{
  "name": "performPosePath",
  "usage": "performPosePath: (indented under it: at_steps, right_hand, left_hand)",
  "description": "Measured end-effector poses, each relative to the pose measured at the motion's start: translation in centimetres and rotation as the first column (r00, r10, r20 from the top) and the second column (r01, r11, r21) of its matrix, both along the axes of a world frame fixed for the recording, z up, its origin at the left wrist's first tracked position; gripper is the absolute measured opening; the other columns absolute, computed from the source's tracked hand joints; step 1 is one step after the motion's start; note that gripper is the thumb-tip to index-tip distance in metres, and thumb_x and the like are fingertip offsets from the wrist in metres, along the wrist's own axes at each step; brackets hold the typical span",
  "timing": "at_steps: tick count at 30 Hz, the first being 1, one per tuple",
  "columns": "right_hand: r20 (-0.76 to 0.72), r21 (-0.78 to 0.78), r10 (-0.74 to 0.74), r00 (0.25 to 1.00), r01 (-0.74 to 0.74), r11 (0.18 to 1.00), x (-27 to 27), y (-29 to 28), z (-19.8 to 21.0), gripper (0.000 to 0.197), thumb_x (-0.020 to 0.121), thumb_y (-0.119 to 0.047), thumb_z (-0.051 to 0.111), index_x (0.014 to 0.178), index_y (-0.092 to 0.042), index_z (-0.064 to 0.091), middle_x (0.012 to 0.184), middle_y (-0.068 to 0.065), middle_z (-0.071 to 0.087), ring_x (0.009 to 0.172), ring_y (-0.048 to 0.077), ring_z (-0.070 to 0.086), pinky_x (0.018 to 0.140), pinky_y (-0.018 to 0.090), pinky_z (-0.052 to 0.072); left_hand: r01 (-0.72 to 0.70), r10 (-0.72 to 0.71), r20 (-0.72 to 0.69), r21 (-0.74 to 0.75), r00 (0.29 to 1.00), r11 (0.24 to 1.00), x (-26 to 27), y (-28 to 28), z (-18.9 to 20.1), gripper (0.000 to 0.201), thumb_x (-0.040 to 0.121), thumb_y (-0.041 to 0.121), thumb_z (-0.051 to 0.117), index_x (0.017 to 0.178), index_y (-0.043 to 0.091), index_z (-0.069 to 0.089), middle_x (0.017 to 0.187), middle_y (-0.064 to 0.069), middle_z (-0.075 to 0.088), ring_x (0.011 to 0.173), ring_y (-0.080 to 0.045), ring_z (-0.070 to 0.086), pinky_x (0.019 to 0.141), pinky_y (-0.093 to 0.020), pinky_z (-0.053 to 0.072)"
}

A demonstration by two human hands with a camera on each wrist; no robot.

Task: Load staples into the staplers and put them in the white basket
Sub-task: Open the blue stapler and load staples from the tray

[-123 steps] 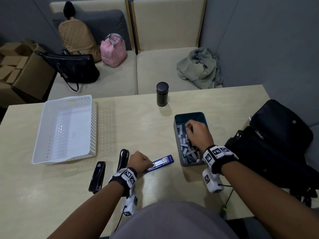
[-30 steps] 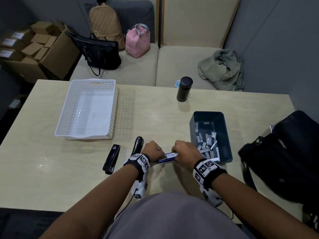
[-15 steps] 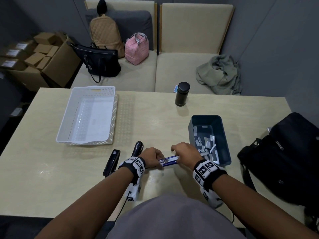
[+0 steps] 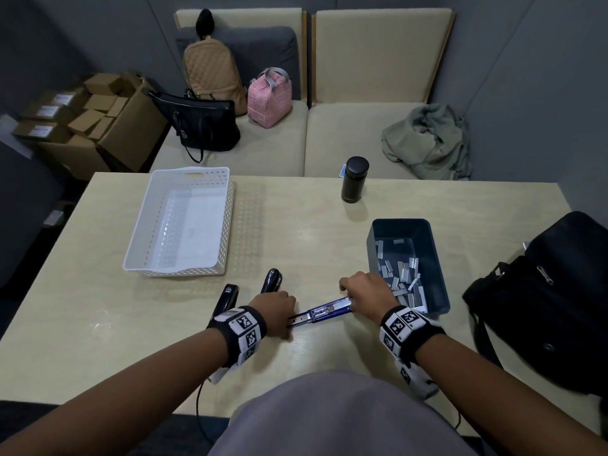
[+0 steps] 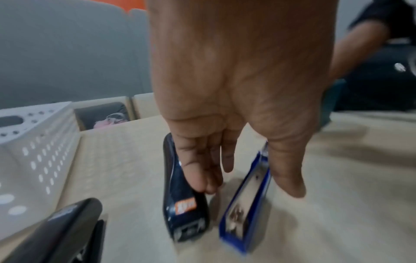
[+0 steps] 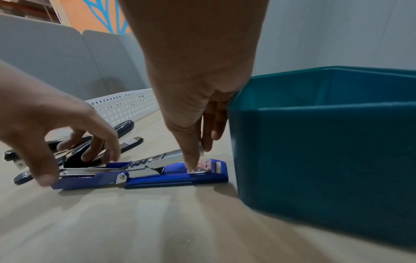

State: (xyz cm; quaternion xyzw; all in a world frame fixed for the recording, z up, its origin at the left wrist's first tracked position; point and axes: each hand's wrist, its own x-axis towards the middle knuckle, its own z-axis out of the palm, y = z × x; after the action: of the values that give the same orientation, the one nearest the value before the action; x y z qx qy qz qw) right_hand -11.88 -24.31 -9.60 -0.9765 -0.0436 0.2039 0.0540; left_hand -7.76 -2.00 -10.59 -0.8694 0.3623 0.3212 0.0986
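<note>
A blue stapler [image 4: 320, 312] lies opened flat on the table between my hands. My left hand [image 4: 273, 311] straddles its left end: the thumb [image 5: 288, 178] touches its near side, and the straight fingers rest on a dark stapler [image 5: 182, 195] beside it. My right hand [image 6: 198, 147] pinches a short silver staple strip [image 6: 202, 149] over the blue stapler's [image 6: 157, 176] right end, thumb tip on the base. Another black stapler [image 4: 225, 299] lies further left. The white basket [image 4: 227, 222] stands at the back left with nothing in it.
A teal bin [image 4: 437, 258] with several staple strips stands right beside my right hand. A black bottle [image 4: 353, 179] stands at the table's far edge and a black bag [image 4: 543, 297] lies at the right. Bags and cardboard boxes lie beyond the table.
Four seconds ago my right hand was inside the teal bin; it now sits at the blue stapler's right end with a staple strip. My left hand has stayed at the stapler's left end.
</note>
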Motion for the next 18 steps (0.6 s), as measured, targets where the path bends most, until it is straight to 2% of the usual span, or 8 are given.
performPosePath:
  at_steps: [3,5,10,13,15,18]
  right_hand:
    - [0.003,0.001,0.002,1.0,-0.002,1.0,0.1,0.0,0.0,0.034,0.079,0.001,0.057,0.107,-0.016,0.064,0.097,0.008,0.07,0.088,0.03,0.066,0.071,0.034,0.053]
    - [0.003,0.006,0.007,1.0,-0.007,1.0,0.1,0.0,0.0,0.034,0.079,0.002,0.057,0.107,-0.016,0.064,0.097,0.009,0.069,0.088,0.03,0.066,0.071,0.034,0.052]
    - [0.018,0.03,0.014,1.0,-0.015,0.999,-0.2,-0.2,-0.2,0.038,0.08,0.003,0.057,0.112,-0.017,0.063,0.1,0.009,0.069,0.089,0.029,0.066,0.07,0.032,0.049]
    - [0.019,0.101,-0.011,1.0,0.009,0.995,-0.4,0.2,-0.2,0.039,0.08,-0.001,0.058,0.115,-0.019,0.063,0.102,0.006,0.069,0.091,0.027,0.065,0.069,0.029,0.045]
    - [0.018,0.156,-0.031,0.999,0.028,0.987,-0.4,0.9,-0.2,0.04,0.08,-0.002,0.061,0.115,-0.021,0.062,0.1,0.005,0.07,0.091,0.026,0.065,0.071,0.031,0.049]
    - [-0.037,0.249,-0.068,0.997,0.075,0.966,-0.2,1.3,-0.1,0.045,0.075,-0.005,0.066,0.116,-0.023,0.059,0.095,0.003,0.07,0.089,0.025,0.065,0.071,0.033,0.053]
  left_hand:
    - [0.086,-0.089,0.044,0.063,0.995,0.994,-1.2,0.0,0.1,0.029,0.086,0.032,0.058,0.102,0.01,0.065,0.105,-0.01,0.067,0.098,-0.03,0.064,0.074,-0.037,0.053]
    - [0.116,-0.121,0.065,0.076,0.991,0.99,-1.4,0.1,0.2,0.027,0.091,0.031,0.05,0.1,0.011,0.065,0.102,-0.01,0.069,0.095,-0.03,0.065,0.074,-0.038,0.053]
    - [0.068,-0.073,0.071,0.06,0.995,0.996,0.3,-0.8,3.4,0.027,0.08,0.029,0.061,0.098,0.009,0.065,0.096,-0.011,0.068,0.087,-0.032,0.067,0.064,-0.032,0.046]
    - [0.007,0.0,0.116,-0.058,0.993,0.998,1.4,-1.7,5.0,0.028,0.079,0.035,0.062,0.089,0.008,0.065,0.089,-0.011,0.068,0.081,-0.032,0.065,0.06,-0.031,0.043]
    - [-0.016,0.033,0.119,-0.139,0.992,0.99,1.6,-2.5,5.2,0.03,0.079,0.039,0.063,0.084,0.01,0.066,0.083,-0.009,0.068,0.074,-0.029,0.065,0.059,-0.03,0.043]
    - [-0.044,0.073,0.095,-0.277,0.993,0.96,1.0,-3.6,3.9,0.033,0.081,0.045,0.061,0.085,0.012,0.061,0.086,-0.005,0.066,0.08,-0.026,0.063,0.065,-0.033,0.048]
